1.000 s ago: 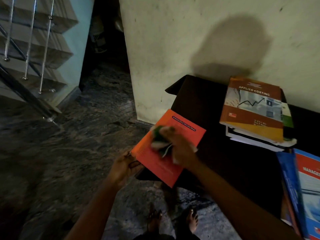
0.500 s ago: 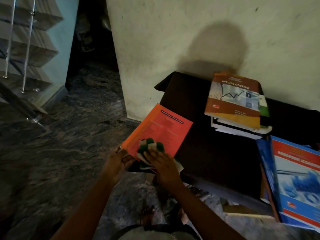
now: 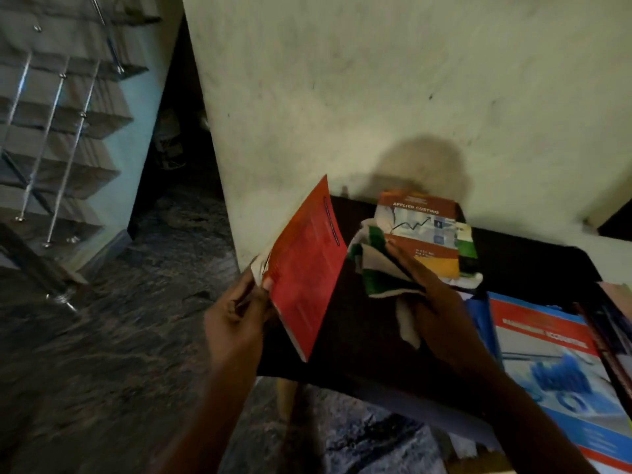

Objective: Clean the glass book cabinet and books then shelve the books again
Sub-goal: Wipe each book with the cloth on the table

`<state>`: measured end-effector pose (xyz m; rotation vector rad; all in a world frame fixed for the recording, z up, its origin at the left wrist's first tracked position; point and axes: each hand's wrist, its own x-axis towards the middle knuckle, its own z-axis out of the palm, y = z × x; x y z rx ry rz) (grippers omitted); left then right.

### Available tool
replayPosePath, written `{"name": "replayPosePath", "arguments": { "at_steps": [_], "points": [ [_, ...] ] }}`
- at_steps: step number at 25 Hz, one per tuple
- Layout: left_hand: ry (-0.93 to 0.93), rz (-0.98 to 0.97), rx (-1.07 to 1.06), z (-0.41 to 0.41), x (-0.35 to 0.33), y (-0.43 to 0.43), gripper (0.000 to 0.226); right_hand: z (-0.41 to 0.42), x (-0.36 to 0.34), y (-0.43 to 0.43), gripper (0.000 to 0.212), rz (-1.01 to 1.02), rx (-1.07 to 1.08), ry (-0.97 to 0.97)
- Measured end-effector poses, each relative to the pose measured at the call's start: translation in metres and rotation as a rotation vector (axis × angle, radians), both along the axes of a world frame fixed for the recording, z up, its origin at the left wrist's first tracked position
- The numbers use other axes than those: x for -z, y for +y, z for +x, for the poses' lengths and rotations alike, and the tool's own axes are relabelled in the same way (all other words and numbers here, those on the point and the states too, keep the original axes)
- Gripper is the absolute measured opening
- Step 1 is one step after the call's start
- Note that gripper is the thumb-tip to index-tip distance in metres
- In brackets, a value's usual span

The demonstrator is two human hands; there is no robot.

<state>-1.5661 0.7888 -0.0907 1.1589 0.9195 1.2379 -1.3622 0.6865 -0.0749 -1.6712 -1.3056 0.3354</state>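
Note:
My left hand (image 3: pixel 237 313) grips a thin orange book (image 3: pixel 307 271) by its lower left edge, thumb on the cover, and the book stands tilted up on edge above the dark table (image 3: pixel 359 336). Just right of it, my right hand (image 3: pixel 434 302) holds a green and white cloth (image 3: pixel 372 268) that hangs off the book, not touching it. Behind the cloth a stack of books topped by "Applied Costing" (image 3: pixel 424 227) lies on the table. A blue and red book (image 3: pixel 554 364) lies at the right.
A pale wall (image 3: pixel 376 97) rises right behind the table. To the left is dark stone floor (image 3: pixel 102 336), a staircase with metal railing (image 3: pixel 51 138) and a dark doorway (image 3: pixel 171 148). More book edges (image 3: pixel 612 323) show at the far right.
The orange book went from lying flat under the wiping cloth to tilted up on edge in my left hand. My right hand lifted the cloth away to the right.

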Motion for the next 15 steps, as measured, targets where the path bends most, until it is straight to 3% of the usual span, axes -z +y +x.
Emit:
{"name": "replayPosePath", "arguments": {
  "at_steps": [6,11,13,15],
  "points": [
    [0.074,0.447,-0.079,0.062,-0.050,-0.060,0.023,0.051,-0.031,-0.075,0.072,0.190,0.013,-0.062],
    [0.086,0.494,-0.036,0.161,-0.037,-0.112,0.035,0.095,-0.025,-0.164,0.063,0.220,0.114,-0.013],
    [0.058,0.463,0.010,0.197,-0.030,-0.137,0.030,0.109,-0.024,-0.202,0.060,0.242,0.198,0.044],
    [0.101,0.645,0.046,0.228,-0.025,-0.159,0.032,0.123,-0.018,-0.235,0.064,0.236,0.330,0.041]
  ]
}}
